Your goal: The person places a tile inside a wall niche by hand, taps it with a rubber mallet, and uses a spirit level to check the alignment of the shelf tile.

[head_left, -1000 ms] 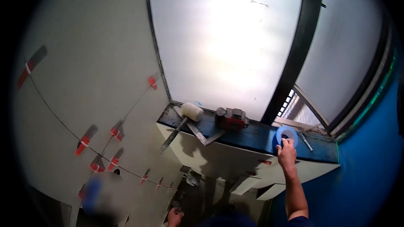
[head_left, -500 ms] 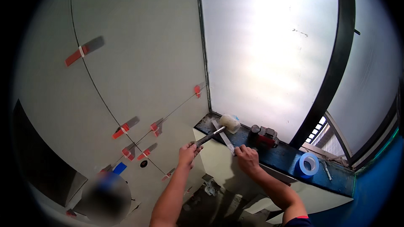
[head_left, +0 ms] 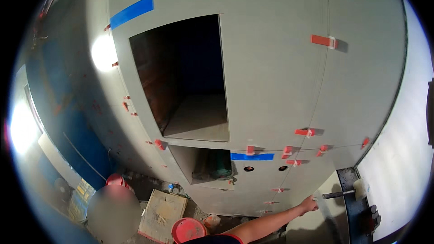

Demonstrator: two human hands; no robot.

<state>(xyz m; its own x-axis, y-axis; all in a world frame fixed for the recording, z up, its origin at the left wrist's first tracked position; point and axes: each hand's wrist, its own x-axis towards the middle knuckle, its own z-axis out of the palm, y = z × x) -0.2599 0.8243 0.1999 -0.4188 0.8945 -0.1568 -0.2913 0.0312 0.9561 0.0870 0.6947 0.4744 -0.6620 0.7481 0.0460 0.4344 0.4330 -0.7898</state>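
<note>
My left hand point(head_left: 309, 204) reaches right across the grey tiled wall, its fingers curled closed. What they hold, if anything, is too small to tell. Just beyond the fingertips is the black handle end of a mallet point(head_left: 332, 194), a narrow gap apart. Its pale head point(head_left: 360, 189) is over the dark sill by the window, and the handle juts past the sill's edge. My right hand is not in view. Red wedges point(head_left: 304, 132) in white clips sit along the tile joints.
Dark square openings point(head_left: 203, 81) break the wall, with blue tape point(head_left: 252, 157) nearby. A black-and-red power tool point(head_left: 373, 219) stands on the dark sill point(head_left: 355, 208). Below are a red bucket point(head_left: 189, 230), a dusty board point(head_left: 162, 214) and another red bucket point(head_left: 115, 180).
The view has swung left. My left hand no longer surrounds the mallet's handle. My right hand and the flat metal bar it held have gone out of view.
</note>
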